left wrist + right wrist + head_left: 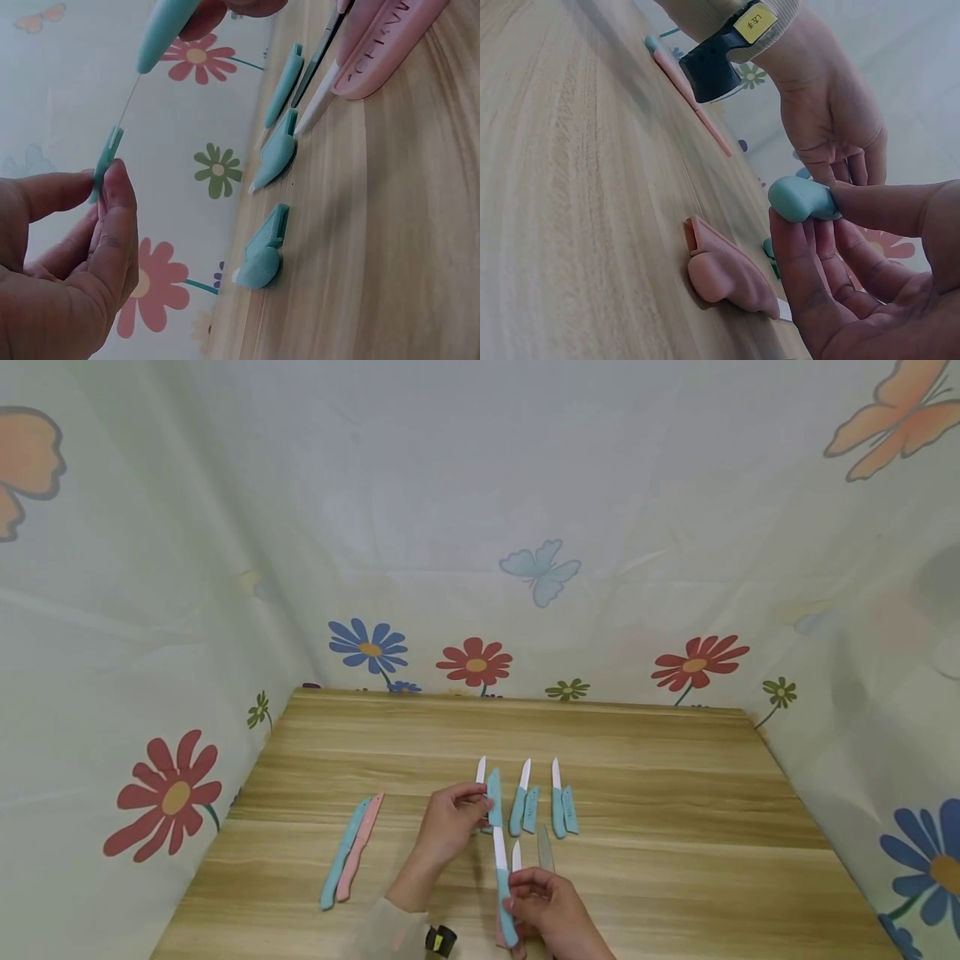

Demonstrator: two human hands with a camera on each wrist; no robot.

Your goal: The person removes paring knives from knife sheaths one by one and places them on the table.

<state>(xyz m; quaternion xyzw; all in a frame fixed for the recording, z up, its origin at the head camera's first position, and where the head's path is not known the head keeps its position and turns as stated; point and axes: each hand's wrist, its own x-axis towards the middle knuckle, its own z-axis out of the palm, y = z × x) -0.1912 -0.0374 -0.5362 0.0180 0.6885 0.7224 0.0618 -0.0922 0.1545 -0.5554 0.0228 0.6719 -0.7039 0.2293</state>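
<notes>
My left hand (447,820) pinches a teal blade sheath (494,800) between thumb and fingers. The handle of a teal knife (505,897) is held in my right hand (553,910). Its pale blade (500,848) runs up into the sheath's mouth, with a length still bare, and both pieces are lifted off the table. Beneath the right hand, a pink handle (712,277) lies beside a pink sheath (720,244). A white blade (516,857) and a grey blade (545,850) point away from that hand. Behind the left hand, another white blade (481,768) is partly hidden.
On the wooden table (675,860), a sheathed teal knife (345,853) and a sheathed pink knife (361,847) lie at the left. Farther back are two bare teal knives (518,810), each beside a loose teal sheath (570,810). Flower-printed cloth (600,635) surrounds the table.
</notes>
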